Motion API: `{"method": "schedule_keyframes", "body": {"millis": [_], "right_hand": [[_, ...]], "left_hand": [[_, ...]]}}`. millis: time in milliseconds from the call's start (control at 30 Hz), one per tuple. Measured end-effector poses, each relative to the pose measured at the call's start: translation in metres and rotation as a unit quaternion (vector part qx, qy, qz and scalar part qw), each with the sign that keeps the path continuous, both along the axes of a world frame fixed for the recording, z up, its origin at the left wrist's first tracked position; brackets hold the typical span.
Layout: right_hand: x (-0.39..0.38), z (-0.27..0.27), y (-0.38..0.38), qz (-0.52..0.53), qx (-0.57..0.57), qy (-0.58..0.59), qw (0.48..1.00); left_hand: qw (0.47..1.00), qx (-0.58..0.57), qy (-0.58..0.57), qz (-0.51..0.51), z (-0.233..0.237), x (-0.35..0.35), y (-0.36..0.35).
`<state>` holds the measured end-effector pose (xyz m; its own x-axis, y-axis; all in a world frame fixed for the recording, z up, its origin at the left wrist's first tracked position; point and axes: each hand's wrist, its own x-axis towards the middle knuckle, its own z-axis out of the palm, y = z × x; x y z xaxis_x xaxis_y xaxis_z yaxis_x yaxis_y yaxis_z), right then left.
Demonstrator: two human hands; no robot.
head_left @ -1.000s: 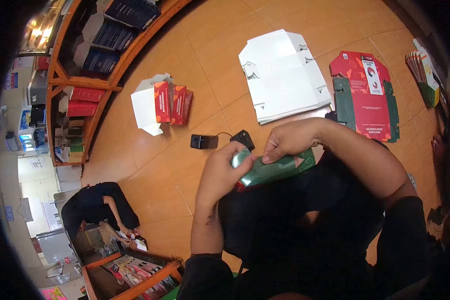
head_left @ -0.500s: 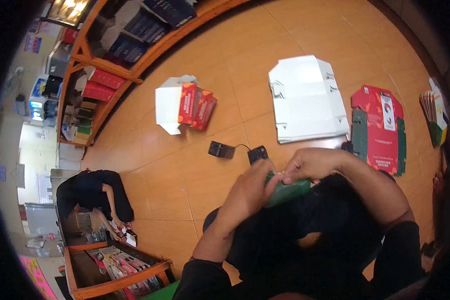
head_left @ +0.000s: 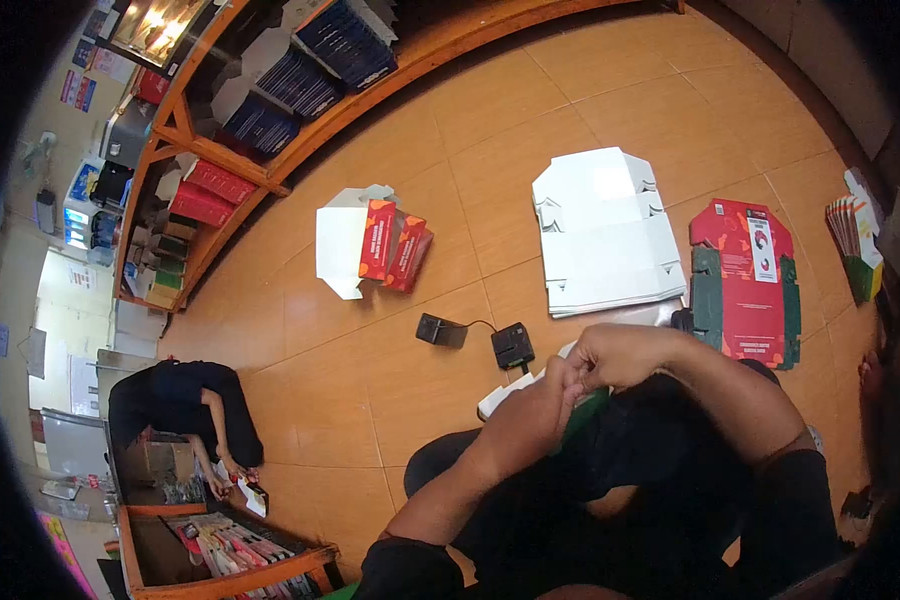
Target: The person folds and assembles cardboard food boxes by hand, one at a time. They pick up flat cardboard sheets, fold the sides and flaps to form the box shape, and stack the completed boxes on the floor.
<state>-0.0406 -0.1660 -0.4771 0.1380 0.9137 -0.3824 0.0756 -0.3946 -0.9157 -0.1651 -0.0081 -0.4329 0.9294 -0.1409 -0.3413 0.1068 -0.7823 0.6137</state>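
Note:
My left hand (head_left: 530, 415) and my right hand (head_left: 625, 355) meet above my lap, fingers closed and pressed together. Between and below them shows part of a green object (head_left: 582, 420), mostly hidden by the hands. Just beyond the hands lies a stack of flat white die-cut cardboard (head_left: 610, 235). A flat red and green carton (head_left: 755, 285) is to its right. Left of the hands, two small black devices (head_left: 513, 346) joined by a cable rest on the floor. A white piece (head_left: 494, 402) shows beside my left hand.
Red boxes (head_left: 395, 248) stand in an open white carton on the tiled floor. Wooden shelves (head_left: 280, 165) with blue and red boxes run along the upper left. Another person (head_left: 185, 410) crouches at the lower left by a wooden crate (head_left: 230, 580). Folded cartons (head_left: 855, 245) lie far right.
My hands have moved closer together, and less of the green object shows between them. The white piece beside my left hand has come into sight. The view has shifted slightly.

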Motion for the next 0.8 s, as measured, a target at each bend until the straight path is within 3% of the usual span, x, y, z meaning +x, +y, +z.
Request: {"method": "schedule_keyframes", "body": {"millis": [100,133,167,233,267,300,367,400,433,467,500,567,633,800], "right_hand": [[0.010,0.023,-0.010,-0.052,0.051,0.045,0.996],[0.015,0.036,-0.014,-0.071,0.016,0.066,0.995],[0.018,0.037,-0.019,-0.076,0.009,0.066,0.995],[0.024,0.036,-0.026,-0.127,0.110,-0.036,0.985],[0.023,0.031,-0.026,-0.204,0.135,-0.173,0.954],[0.023,0.031,-0.021,-0.322,0.234,-0.406,0.822],[0.030,0.045,-0.030,-0.493,0.206,-0.471,0.702],[0.029,0.041,-0.032,-0.491,0.208,-0.467,0.706],[0.031,0.036,-0.040,-0.581,0.228,-0.333,0.707],[0.033,0.034,-0.042,-0.656,0.243,-0.192,0.688],[0.031,0.029,-0.035,-0.654,0.246,-0.191,0.689],[0.016,0.016,-0.013,-0.551,0.331,-0.273,0.716],[-0.001,0.034,-0.005,-0.499,0.254,-0.276,0.781],[0.002,0.026,-0.003,-0.494,0.225,-0.258,0.799]], "left_hand": [[0.993,-0.042,-0.083,0.066,0.002,0.008,0.007],[0.987,-0.037,-0.140,0.076,-0.002,0.009,0.015],[0.987,-0.045,-0.139,0.071,0.001,0.008,0.023],[0.994,-0.040,-0.066,0.071,0.012,0.012,0.035],[0.994,-0.045,-0.067,0.070,0.009,0.014,0.034],[0.978,-0.094,-0.134,0.127,0.004,0.015,0.035],[0.952,-0.139,-0.196,0.190,-0.004,0.016,0.039],[0.917,-0.181,-0.272,0.228,-0.006,0.019,0.041],[0.872,-0.220,-0.349,0.264,-0.006,0.019,0.044],[0.863,-0.215,-0.373,0.264,-0.004,0.017,0.046],[0.862,-0.212,-0.376,0.265,-0.002,0.017,0.049],[0.816,-0.239,-0.446,0.278,-0.002,0.017,0.052],[0.812,-0.260,-0.456,0.255,-0.005,0.017,0.053],[0.821,-0.272,-0.466,0.185,-0.018,0.020,0.051]]}}
